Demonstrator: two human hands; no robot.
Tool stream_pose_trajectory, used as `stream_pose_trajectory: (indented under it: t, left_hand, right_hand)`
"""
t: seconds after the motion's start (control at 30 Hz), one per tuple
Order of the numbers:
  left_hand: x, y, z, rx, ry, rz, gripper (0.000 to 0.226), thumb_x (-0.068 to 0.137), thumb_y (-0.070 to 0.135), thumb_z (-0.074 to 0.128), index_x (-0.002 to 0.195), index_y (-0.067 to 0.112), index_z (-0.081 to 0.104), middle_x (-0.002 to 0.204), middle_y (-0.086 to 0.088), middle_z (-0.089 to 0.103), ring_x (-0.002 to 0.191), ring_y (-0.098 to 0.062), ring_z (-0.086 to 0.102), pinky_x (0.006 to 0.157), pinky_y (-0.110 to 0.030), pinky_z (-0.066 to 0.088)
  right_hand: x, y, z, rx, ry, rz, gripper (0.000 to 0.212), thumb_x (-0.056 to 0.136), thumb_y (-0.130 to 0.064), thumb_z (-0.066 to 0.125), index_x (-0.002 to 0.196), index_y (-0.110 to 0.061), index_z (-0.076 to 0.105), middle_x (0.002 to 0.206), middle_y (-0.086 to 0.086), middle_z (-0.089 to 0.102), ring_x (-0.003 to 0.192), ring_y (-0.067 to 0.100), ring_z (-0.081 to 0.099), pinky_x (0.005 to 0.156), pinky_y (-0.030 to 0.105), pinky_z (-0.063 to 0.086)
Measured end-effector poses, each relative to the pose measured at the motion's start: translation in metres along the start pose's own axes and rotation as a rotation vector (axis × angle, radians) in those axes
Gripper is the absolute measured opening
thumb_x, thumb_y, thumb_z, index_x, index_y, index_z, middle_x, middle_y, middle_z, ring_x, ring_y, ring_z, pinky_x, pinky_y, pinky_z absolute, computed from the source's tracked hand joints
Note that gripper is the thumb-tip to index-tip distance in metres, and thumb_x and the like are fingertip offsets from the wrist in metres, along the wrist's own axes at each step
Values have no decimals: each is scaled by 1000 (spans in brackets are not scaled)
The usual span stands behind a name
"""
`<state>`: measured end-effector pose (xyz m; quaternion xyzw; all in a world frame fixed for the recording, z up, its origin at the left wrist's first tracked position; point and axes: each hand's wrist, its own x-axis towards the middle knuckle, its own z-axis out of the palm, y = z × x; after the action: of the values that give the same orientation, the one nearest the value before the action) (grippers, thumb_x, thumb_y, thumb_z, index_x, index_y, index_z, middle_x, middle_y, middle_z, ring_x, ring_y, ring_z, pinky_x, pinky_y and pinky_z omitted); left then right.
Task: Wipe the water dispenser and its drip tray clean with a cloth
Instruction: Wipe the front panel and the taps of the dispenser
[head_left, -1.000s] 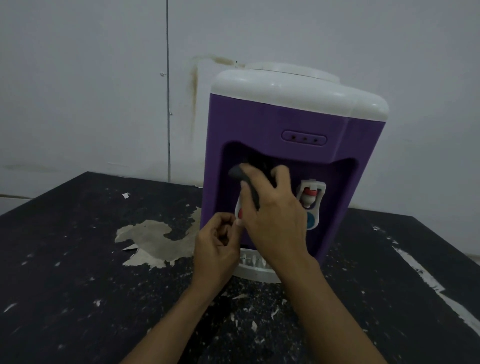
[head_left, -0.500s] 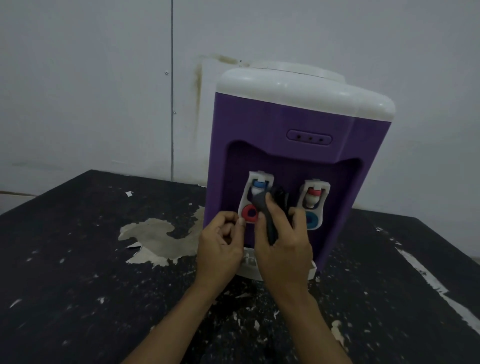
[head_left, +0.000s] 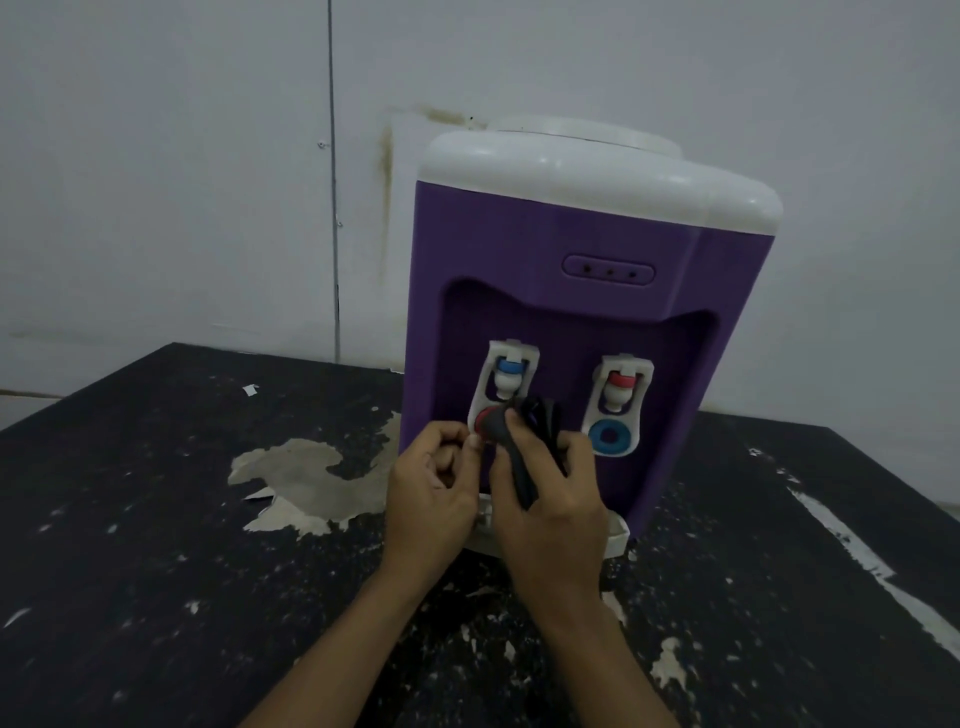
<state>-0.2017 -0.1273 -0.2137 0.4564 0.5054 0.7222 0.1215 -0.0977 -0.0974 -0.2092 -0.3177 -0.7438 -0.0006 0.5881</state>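
The right hand (head_left: 550, 499) grips a dark cloth (head_left: 519, 447), its fingers curled round it, and presses the bunched end against the red paddle (head_left: 480, 418) of the left tap (head_left: 506, 374). Just beside it the left hand (head_left: 431, 488) has its fingers curled, thumb tip near that paddle; whether it pinches anything cannot be told. Behind both hands the white drip tray (head_left: 615, 538) sits at the foot of the water dispenser (head_left: 519, 249), mostly hidden, its contents out of sight. The right tap (head_left: 621, 389) and its blue paddle (head_left: 610, 436) stand uncovered in the recess. The dispenser stands on a black table (head_left: 156, 545) toward the far edge, close to the wall (head_left: 156, 156). A peeled patch (head_left: 306, 478) lies to its left, with open tabletop on both sides.
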Motion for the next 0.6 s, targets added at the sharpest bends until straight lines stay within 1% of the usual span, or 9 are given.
stream_pose_trajectory:
  t: [0.07,0.13,0.27,0.37,0.43,0.47,0.53,0.57,0.6]
  left_hand:
    - [-1,1,0,8,-2,4,10,100,19,58,92,17,64,67,-10,66,55,-26,61,47,-31,49]
    - [-2,2,-1,17,-1,16,10,101,20,59,93,17,65,68,-7,66,56,-24,62,48,-31,50]
    - [-2,3,-1,-7,0,-8,12,100,10,58,92,17,65,67,-3,68,54,-9,60,49,-19,46]
    - [-1,4,-1,3,-9,-20,10,99,9,59,94,14,66,65,-3,68,53,-10,62,49,-19,47]
    - [-2,2,-2,1,-13,-7,8,100,12,59,95,14,65,67,-6,69,58,-19,66,51,-28,53]
    - [-2,1,-2,5,-17,6,7,100,15,59,96,15,65,68,-8,69,59,-26,67,52,-37,56]
    - [-2,1,-3,18,-22,26,9,101,21,58,95,18,64,66,-12,67,57,-38,62,48,-50,52]
    - [-2,1,-3,23,-21,26,9,101,22,58,95,19,64,65,-13,66,55,-40,60,46,-52,49]
    - [-2,2,-2,24,-17,21,9,101,21,58,94,19,64,64,-13,65,54,-39,59,45,-50,49]
  right_hand:
    - [10,-7,-2,-9,52,-32,33,99,-33,56,127,-19,68,104,3,54,73,5,53,60,13,51]
    - [18,-9,0,-44,37,-71,32,99,-32,57,127,-20,69,104,3,55,73,5,53,59,11,47]
    - [8,0,4,-50,-110,-80,32,98,-25,60,130,-21,65,106,-1,51,69,4,51,52,17,50]
    - [-1,3,0,3,-107,1,33,94,-23,63,127,-24,64,102,-6,48,65,4,49,50,19,50]
    - [0,-2,-2,2,-60,29,31,91,-22,67,122,-23,67,100,-6,48,66,3,49,52,15,49]
    - [3,-4,-3,10,-20,55,30,91,-22,69,121,-22,68,100,-6,49,68,2,50,54,13,49]
    - [9,-9,-1,59,53,106,30,93,-22,66,122,-19,68,101,-5,49,76,-2,52,61,9,49]
    - [11,-10,0,91,65,111,31,94,-23,63,124,-17,68,102,-4,49,81,-5,52,63,7,48]
    - [11,-9,2,119,49,98,32,95,-25,60,125,-17,67,102,-4,49,84,-5,53,65,7,48]
